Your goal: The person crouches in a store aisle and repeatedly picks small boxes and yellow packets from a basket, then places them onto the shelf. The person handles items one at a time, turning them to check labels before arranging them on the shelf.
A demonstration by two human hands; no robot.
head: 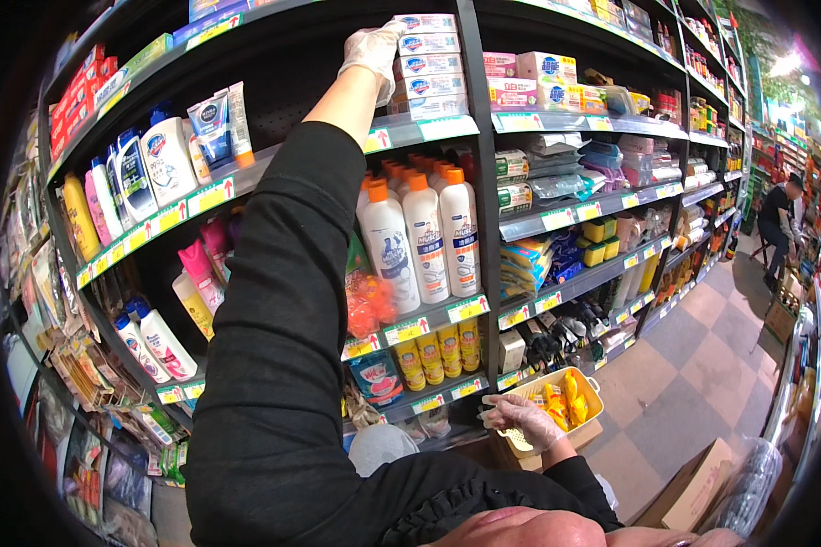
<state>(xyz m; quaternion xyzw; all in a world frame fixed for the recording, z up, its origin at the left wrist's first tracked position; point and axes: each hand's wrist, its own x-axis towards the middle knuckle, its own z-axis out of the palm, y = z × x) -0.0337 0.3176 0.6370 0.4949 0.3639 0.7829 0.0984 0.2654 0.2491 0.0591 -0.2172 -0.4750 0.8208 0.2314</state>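
Observation:
My left hand (371, 55), in a thin clear glove, reaches up to a stack of white soap boxes (429, 65) on the upper shelf. Its fingertips touch the left end of the top box; whether they grip it is hidden. The boxes lie flat, one on another, against the black shelf post (480, 171). Low down, my right hand (527, 420), gloved too, hovers by the near left rim of a cream plastic basket (592, 386). Its fingers are loosely apart, with nothing visible in them. Yellow packets (566, 403) lie inside the basket.
Under the soap stand white Mr Muscle bottles (427, 239) with orange caps. Shampoo bottles (167, 154) and face-wash tubes (212, 126) fill the shelf at left. A cardboard box (691, 489) sits on the tiled floor (684, 342). Further along the aisle, a person (778, 219) sits on a stool.

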